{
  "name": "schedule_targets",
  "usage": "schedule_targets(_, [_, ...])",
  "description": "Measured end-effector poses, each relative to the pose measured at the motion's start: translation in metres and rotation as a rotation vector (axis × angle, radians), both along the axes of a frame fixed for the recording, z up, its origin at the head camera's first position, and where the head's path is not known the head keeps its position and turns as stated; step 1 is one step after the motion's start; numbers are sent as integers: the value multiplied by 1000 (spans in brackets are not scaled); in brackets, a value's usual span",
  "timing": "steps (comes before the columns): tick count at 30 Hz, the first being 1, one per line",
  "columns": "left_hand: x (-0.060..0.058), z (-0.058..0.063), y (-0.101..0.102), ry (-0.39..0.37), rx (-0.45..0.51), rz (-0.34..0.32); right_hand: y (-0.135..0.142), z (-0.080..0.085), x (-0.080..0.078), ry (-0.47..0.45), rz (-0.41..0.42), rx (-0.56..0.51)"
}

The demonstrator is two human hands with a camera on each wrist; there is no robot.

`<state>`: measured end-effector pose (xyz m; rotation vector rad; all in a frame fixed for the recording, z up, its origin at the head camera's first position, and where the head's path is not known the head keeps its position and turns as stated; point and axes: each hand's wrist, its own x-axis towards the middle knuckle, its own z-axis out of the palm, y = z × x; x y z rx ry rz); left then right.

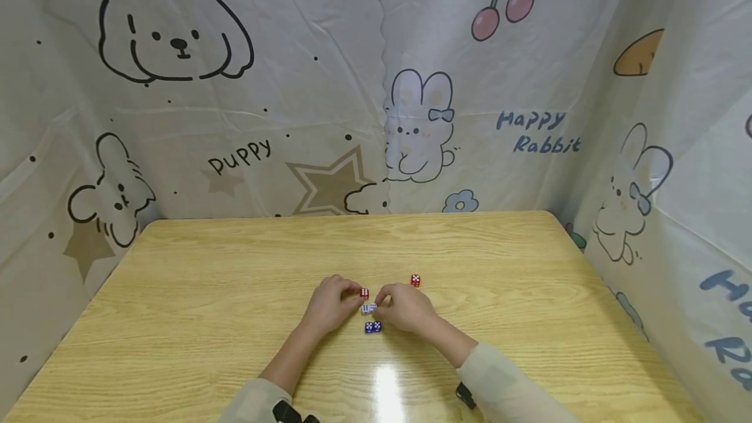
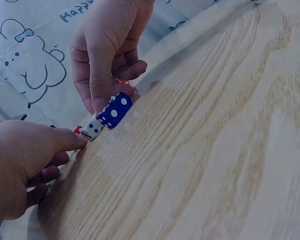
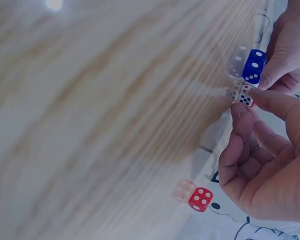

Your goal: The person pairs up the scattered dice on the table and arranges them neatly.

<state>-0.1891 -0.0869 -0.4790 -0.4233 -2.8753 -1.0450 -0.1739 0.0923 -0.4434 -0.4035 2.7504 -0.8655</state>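
Observation:
In the head view my left hand (image 1: 333, 303) holds a red die (image 1: 365, 293) at its fingertips; the die is mostly covered in the left wrist view. My right hand (image 1: 405, 307) pinches a white die (image 3: 245, 95) between thumb and finger. Another white die (image 1: 365, 309) sits against it on the left, just in front of the red one. Closer to the wearer, two blue dice (image 1: 373, 327) stand side by side, touching, with white pips up. A second red die (image 1: 415, 280) lies apart, beyond the right hand.
The dice are on a wood-grain table (image 1: 205, 279). A printed cloth curtain (image 1: 329, 96) hangs behind its back edge and along both sides. Dark wrist devices (image 1: 465, 395) show near both sleeves.

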Motion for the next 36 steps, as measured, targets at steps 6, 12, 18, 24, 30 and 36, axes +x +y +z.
schedule_targets(6, [-1, -1, 0, 6, 6, 3, 1, 5, 1, 19, 3, 2])
schedule_targets(12, [-1, -1, 0, 8, 16, 6, 5, 8, -3, 46, -7, -2])
schedule_targets(18, [-2, -2, -1, -3, 33, 10, 11, 12, -6, 67, -37, -6])
schedule_targets(24, [-2, -3, -1, 4, 29, 9, 16, 14, -7, 77, -67, 2])
schedule_targets(30, [0, -2, -1, 3, 33, 11, 24, 17, -3, 63, -114, -15])
schedule_targets(36, [3, -2, 0, 3, 36, 14, 34, 20, -2, 76, -154, -5])
